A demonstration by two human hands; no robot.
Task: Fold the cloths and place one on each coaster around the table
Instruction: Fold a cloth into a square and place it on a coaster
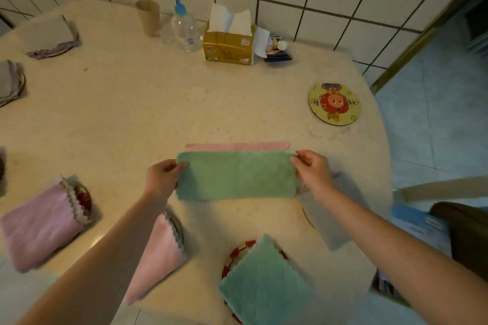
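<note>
A green cloth (236, 176) lies folded into a long strip at the middle of the table. My left hand (162, 178) pinches its left end and my right hand (313, 170) pinches its right end. A pink cloth (236, 146) shows just beyond it, flat on the table. A bare round coaster (334, 104) with a cartoon print sits at the right. Folded cloths lie on coasters around the near and left edge: a green one (265, 285), a pink one (155, 258), another pink one (42, 224), a white one (332, 221) under my right arm, and grey ones (50, 34) (9, 82).
Against the tiled wall stand a cardboard tube (148, 16), a pump bottle (184, 25), a tissue box (229, 45) and small items (277, 51). The round table's edge (380, 140) curves down the right, with blue floor beyond. A chair with a blue packet (420, 227) sits at the right.
</note>
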